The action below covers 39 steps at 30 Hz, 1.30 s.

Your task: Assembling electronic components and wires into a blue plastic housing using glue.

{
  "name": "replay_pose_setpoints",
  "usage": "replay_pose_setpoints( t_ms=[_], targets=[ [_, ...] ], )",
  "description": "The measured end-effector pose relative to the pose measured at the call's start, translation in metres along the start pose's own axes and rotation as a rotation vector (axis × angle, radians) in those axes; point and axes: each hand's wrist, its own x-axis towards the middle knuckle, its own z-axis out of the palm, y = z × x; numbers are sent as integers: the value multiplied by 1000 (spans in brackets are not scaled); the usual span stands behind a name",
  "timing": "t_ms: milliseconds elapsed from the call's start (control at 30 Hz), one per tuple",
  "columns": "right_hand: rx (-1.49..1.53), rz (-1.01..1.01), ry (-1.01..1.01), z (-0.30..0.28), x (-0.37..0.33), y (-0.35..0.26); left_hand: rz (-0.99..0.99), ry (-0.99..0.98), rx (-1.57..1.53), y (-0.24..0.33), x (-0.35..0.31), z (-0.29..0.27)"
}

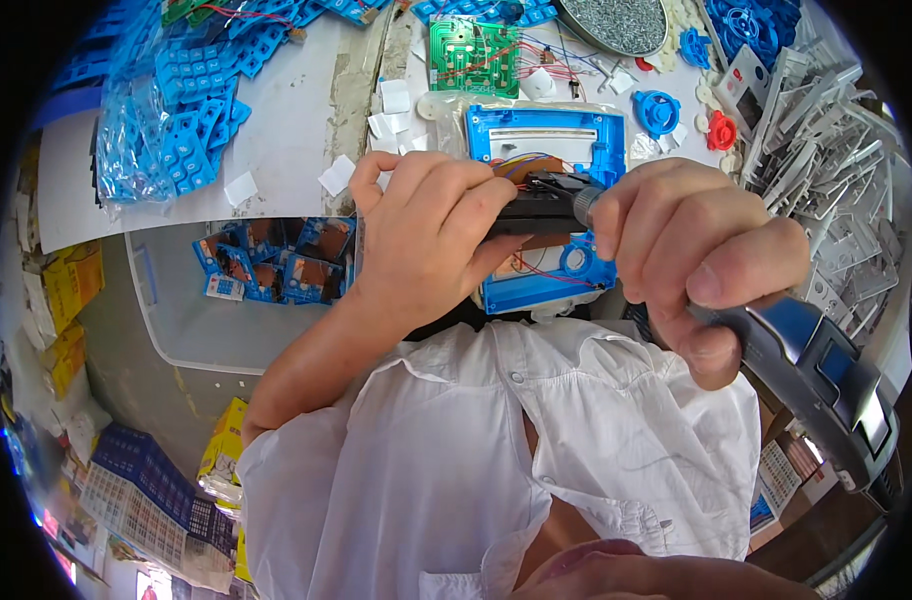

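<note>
Casing (603,150), blue, btwn L hand (426,215) & R hand (696,235), blk tool (821,365) in R

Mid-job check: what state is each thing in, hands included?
Left hand: closed on black part.
Right hand: wrapped around dark tool.
Black part: held over blue housing; tool's front end at it.
Blue housing: open, wires exposed.
Green circuit board: uncovered, red wires across it.
Metal dish: uncovered, full of small grey pieces.
Clear box: open, holding blue parts.
</note>
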Motion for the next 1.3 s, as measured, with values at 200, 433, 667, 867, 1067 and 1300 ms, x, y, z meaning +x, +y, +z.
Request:
replay_pose_setpoints(
  t_ms=[200,433,667,867,1067,1300],
  targets=[
    [-58,1,20,5,2,-3,50,53,-16,0,-1,4],
    [-110,-35,24,7,2,0,84,73,-12,0,0,3],
    [-125,-41,24,10,3,2,96,80,-8,-1,-1,4],
    [-94,46,96,20,8,2,102,127,-48,-2,-1,11],
    [-86,149,167,28,8,1,80,120,-47,-4,-3,12],
    [48,35,242,-23,-7,-31,89,40,-84,-4,7,7]
  ],
)
